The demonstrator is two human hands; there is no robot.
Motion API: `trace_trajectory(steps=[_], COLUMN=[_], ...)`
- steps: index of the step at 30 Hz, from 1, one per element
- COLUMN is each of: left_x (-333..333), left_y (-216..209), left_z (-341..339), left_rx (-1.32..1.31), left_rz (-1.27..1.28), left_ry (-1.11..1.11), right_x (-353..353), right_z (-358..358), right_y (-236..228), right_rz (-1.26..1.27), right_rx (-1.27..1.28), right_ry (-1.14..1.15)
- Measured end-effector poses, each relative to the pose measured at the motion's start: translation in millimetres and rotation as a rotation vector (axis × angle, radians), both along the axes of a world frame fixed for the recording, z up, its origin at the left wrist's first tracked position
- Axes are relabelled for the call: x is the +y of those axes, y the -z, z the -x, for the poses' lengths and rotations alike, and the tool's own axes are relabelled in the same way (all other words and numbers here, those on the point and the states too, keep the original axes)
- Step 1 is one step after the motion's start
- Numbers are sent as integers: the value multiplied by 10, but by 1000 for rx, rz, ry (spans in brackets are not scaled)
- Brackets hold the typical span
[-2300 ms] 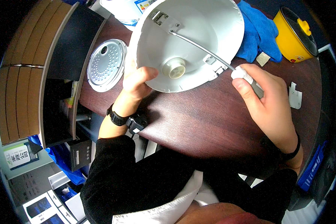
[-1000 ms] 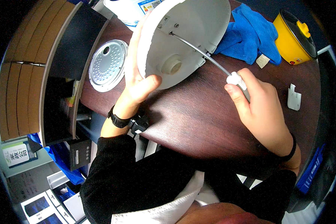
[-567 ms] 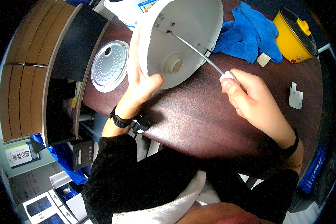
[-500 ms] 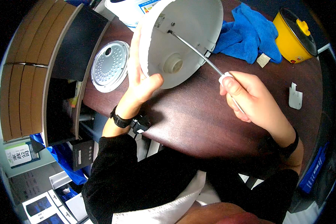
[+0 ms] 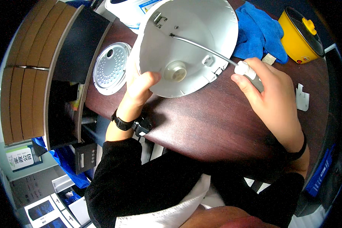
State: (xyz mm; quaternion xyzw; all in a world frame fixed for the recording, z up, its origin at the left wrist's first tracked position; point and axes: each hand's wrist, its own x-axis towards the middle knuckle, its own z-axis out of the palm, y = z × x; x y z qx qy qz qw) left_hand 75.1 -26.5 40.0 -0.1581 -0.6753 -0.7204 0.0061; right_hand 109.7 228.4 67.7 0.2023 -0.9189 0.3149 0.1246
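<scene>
A white, bowl-shaped plastic housing point(image 5: 195, 22) is held tilted over the table, its hollow inside toward me. My left hand point(image 5: 140, 81) grips its left rim, the thumb over the edge and the other fingers mostly hidden behind the wall. My right hand point(image 5: 271, 89) holds a long screwdriver point(image 5: 207, 48) by its grey-and-white handle, fingers wrapped round it. The metal shaft runs up and left into the housing, its tip at a small dark hole near the upper left of the inner wall. A round white socket-like boss point(image 5: 175, 71) stands out lower on the inside.
A perforated round steamer tray point(image 5: 111, 70) lies left on the dark wooden table point(image 5: 201, 125). Behind the housing is a white appliance body point(image 5: 127, 11). To the right are a blue cloth point(image 5: 254, 36), a yellow pot point(image 5: 298, 36) with a dark lid, and a small white plastic piece point(image 5: 302, 99).
The housing has shifted slightly right and turned to show more of its inside. My right hand has moved right, its grip on the screwdriver handle changed. The tip stays by the hole.
</scene>
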Motion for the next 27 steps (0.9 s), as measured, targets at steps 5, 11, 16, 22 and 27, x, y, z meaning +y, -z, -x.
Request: trace_trajectory(steps=[5, 11, 16, 22, 27], left_x=[-21, -33, -22, -25, -19], left_y=[-13, 4, 31, 44, 56], left_z=[-67, -122, -79, -32, -44], left_rx=[-61, -94, -43, -7, 23], left_rz=[42, 68, 53, 50, 30], left_ry=[-14, 8, -22, -38, -43], right_x=[49, 15, -44, -121, -149], right_z=[-110, -144, -111, -79, -78], right_y=[-154, -125, -54, 64, 156], right_rz=[-155, 41, 204, 300, 538], right_rx=[114, -117, -324, -372, -760], right_ry=[53, -21, -105, -150, -191])
